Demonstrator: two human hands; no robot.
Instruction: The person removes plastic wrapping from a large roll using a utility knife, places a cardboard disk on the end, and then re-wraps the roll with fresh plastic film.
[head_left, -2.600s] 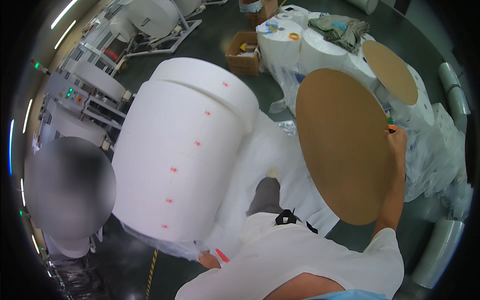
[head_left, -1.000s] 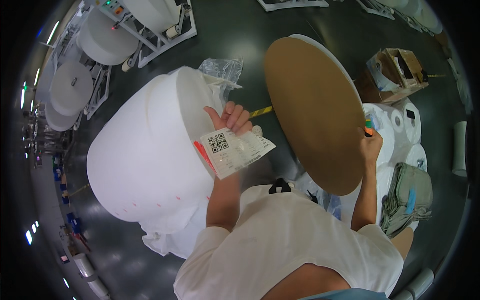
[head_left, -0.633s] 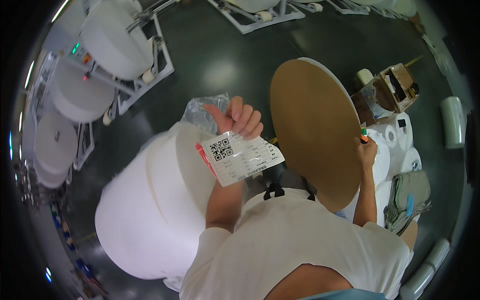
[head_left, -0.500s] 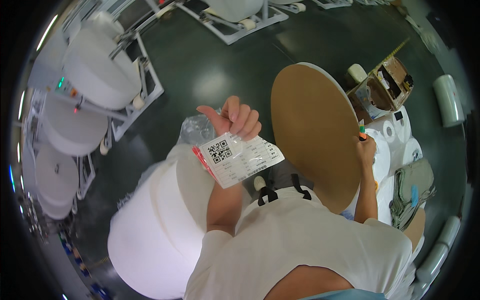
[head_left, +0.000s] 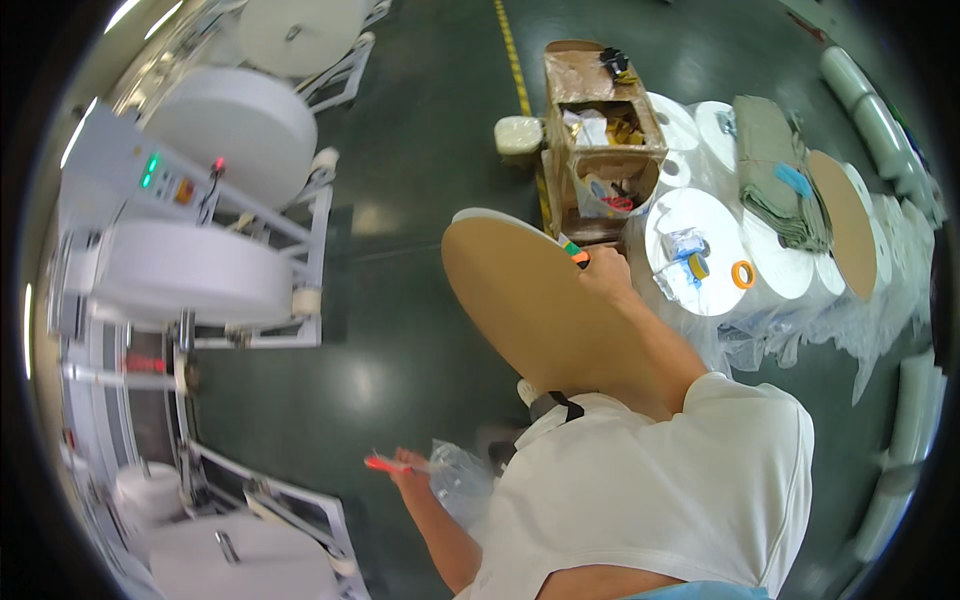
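Note:
My right hand [head_left: 606, 272] is closed at the edge of a large round brown cardboard disc [head_left: 530, 310], which leans tilted in front of me. In the same hand is a small orange-and-green handled tool [head_left: 574, 252], its kind partly hidden by the fingers. Low on the left, my left hand [head_left: 408, 472] is closed on a red-edged label [head_left: 384, 464], seen nearly edge-on. Crumpled clear plastic film [head_left: 460, 485] hangs beside that wrist; whether the fingers also grip it I cannot tell.
Machines with large white rolls [head_left: 195, 270] line the left side. Ahead on the right stand an open cardboard box [head_left: 605, 110] of odds and ends and wrapped white rolls [head_left: 690, 215], topped with tape [head_left: 742, 274] and folded grey-green cloth [head_left: 775, 170]. Yellow-black tape [head_left: 512, 60] marks the floor.
My view has swung to the right. My left hand has lowered with the label, which no longer faces me. The big white roll beside me is out of sight; the disc has moved along with my right hand.

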